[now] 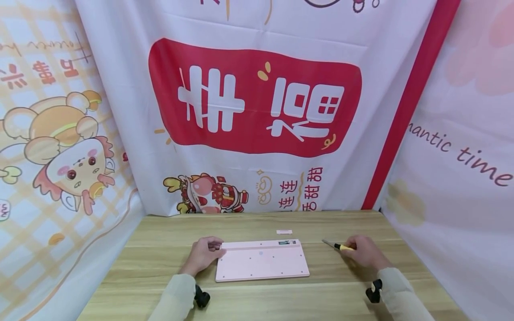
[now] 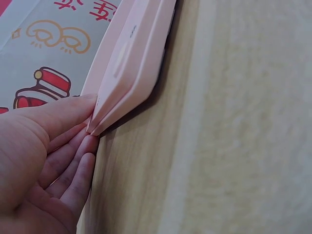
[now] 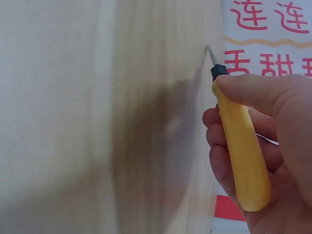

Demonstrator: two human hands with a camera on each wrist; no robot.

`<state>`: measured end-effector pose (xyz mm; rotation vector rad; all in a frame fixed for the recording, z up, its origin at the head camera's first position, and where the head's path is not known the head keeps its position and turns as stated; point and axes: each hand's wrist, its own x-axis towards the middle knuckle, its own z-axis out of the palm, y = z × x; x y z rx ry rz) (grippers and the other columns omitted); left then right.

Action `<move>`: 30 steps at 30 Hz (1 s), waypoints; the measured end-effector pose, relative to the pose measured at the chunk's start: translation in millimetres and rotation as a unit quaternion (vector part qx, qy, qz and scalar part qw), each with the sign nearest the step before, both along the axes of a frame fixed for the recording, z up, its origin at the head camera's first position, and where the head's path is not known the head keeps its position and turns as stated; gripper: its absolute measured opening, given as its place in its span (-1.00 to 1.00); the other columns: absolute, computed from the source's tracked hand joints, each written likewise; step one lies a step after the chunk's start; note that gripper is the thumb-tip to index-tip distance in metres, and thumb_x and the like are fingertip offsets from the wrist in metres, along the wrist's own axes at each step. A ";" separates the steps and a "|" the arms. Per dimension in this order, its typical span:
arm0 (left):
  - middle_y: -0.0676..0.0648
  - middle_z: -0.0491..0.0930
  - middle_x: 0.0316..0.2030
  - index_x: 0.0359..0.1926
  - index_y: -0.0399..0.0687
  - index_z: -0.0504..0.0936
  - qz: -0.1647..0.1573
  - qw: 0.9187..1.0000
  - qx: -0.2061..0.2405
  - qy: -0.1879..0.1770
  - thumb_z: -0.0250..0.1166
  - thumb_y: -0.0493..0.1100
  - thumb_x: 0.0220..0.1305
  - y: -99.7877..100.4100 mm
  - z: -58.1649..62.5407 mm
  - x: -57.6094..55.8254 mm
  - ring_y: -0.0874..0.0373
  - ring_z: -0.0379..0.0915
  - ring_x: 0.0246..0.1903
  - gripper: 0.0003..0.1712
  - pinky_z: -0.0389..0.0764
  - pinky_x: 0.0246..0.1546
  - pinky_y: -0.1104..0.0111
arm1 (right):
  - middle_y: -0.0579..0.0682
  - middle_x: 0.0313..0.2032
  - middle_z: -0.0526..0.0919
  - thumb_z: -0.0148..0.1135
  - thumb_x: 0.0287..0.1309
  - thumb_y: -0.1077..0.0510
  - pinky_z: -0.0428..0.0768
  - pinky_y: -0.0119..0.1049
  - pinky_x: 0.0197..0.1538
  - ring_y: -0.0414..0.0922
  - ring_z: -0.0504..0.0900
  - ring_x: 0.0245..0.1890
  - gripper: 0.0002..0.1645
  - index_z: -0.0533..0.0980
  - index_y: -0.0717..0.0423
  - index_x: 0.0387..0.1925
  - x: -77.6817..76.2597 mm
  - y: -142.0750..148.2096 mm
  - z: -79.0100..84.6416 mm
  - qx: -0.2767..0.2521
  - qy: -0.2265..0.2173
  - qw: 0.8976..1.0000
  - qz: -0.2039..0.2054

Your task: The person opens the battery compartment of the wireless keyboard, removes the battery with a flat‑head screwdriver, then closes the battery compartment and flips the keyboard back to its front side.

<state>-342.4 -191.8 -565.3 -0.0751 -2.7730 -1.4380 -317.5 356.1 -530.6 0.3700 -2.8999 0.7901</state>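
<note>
A pale pink keyboard [image 1: 263, 263] lies on the table with its underside up, small dark screw spots dotted over it and a label near its far right corner. My left hand [image 1: 202, 255] pinches its left edge; in the left wrist view the thumb is on top and the fingers [image 2: 84, 168] are at the edge below. To the keyboard's right, apart from it, my right hand [image 1: 366, 253] grips a screwdriver [image 3: 241, 156] with a yellow handle and black collar. Its metal tip points left and away from me, over the table.
Beyond the keyboard's far edge lies a small flat pink strip [image 1: 284, 232]. The wooden table [image 1: 321, 298] meets a printed white cloth [image 1: 257, 187] at the back, with more printed cloth on both sides. Each wrist carries a black camera mount [image 1: 374, 290].
</note>
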 end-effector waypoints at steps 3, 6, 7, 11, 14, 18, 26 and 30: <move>0.01 0.77 -0.11 0.06 -0.04 0.76 -0.002 1.000 0.000 0.003 0.56 -0.12 0.25 0.1 0.0 0.7 0.15 0.68 -0.08 -0.64 0.77 0.07 0.15 | -0.20 -0.50 0.71 0.54 0.16 0.14 0.51 -0.40 -0.36 -0.35 0.51 -0.48 -0.88 0.72 0.03 -0.42 1.9 -0.2 -6.1 0.007 0.019 1.000 0.010; 0.01 0.77 -0.11 0.06 -0.04 0.76 -0.003 1.000 0.001 0.005 0.57 -0.13 0.25 0.3 0.4 1.6 0.14 0.68 -0.08 -0.63 0.77 0.07 0.15 | -0.22 -0.53 0.69 0.54 0.15 0.16 0.52 -0.41 -0.36 -0.38 0.49 -0.50 -0.88 0.72 0.01 -0.44 2.3 -1.7 -10.2 0.014 0.027 0.999 0.012; 0.00 0.77 -0.11 0.06 -0.04 0.76 -0.003 1.000 0.003 0.005 0.56 -0.13 0.25 0.3 0.4 1.9 0.14 0.68 -0.08 -0.64 0.77 0.07 0.14 | -0.23 -0.53 0.69 0.54 0.15 0.17 0.52 -0.41 -0.36 -0.38 0.49 -0.49 -0.88 0.71 0.00 -0.45 2.4 -2.4 -10.9 0.021 0.031 0.999 0.014; 0.00 0.77 -0.12 0.05 -0.06 0.76 -0.004 1.000 0.006 0.008 0.56 -0.15 0.25 0.6 -0.2 1.9 0.14 0.69 -0.09 -0.64 0.77 0.07 0.14 | -0.25 -0.55 0.64 0.56 0.11 0.19 0.51 -0.38 -0.35 -0.37 0.46 -0.49 -0.84 0.69 -0.03 -0.51 2.3 -5.9 -11.8 0.051 0.054 0.997 0.015; 0.00 0.77 -0.12 0.04 -0.07 0.77 -0.004 1.000 0.007 0.010 0.56 -0.16 0.24 1.0 0.3 2.0 0.14 0.69 -0.09 -0.65 0.77 0.07 0.14 | -0.25 -0.57 0.61 0.57 0.10 0.18 0.49 -0.36 -0.35 -0.34 0.44 -0.50 -0.81 0.68 -0.04 -0.53 1.6 -8.2 -11.4 0.073 0.064 0.995 0.013; 0.00 0.77 -0.13 0.04 -0.07 0.77 -0.002 1.000 0.004 0.011 0.56 -0.16 0.24 1.5 0.8 1.5 0.14 0.69 -0.09 -0.65 0.77 0.07 0.14 | -0.23 -0.56 0.61 0.57 0.11 0.16 0.50 -0.34 -0.34 -0.29 0.44 -0.49 -0.81 0.68 -0.01 -0.52 0.5 -9.4 -8.9 0.079 0.050 0.995 0.012; -0.02 0.78 -0.10 0.06 -0.06 0.76 -0.002 1.000 0.004 0.008 0.56 -0.15 0.26 1.9 0.8 -0.6 0.13 0.69 -0.08 -0.64 0.77 0.08 0.13 | -0.14 -0.47 0.67 0.59 0.08 0.16 0.59 -0.28 -0.31 -0.25 0.53 -0.43 -0.81 0.70 0.14 -0.37 -7.8 -11.4 11.4 0.086 0.034 0.995 0.031; -0.03 0.77 -0.10 0.05 -0.06 0.76 -0.002 1.000 0.007 0.006 0.56 -0.16 0.26 1.5 -0.2 -0.2 0.13 0.69 -0.09 -0.65 0.77 0.07 0.14 | 0.01 -0.28 0.78 0.56 0.14 0.16 0.75 -0.09 -0.12 -0.15 0.66 -0.27 -0.71 0.73 0.25 -0.15 -13.0 -24.7 27.8 0.084 -0.010 0.996 0.029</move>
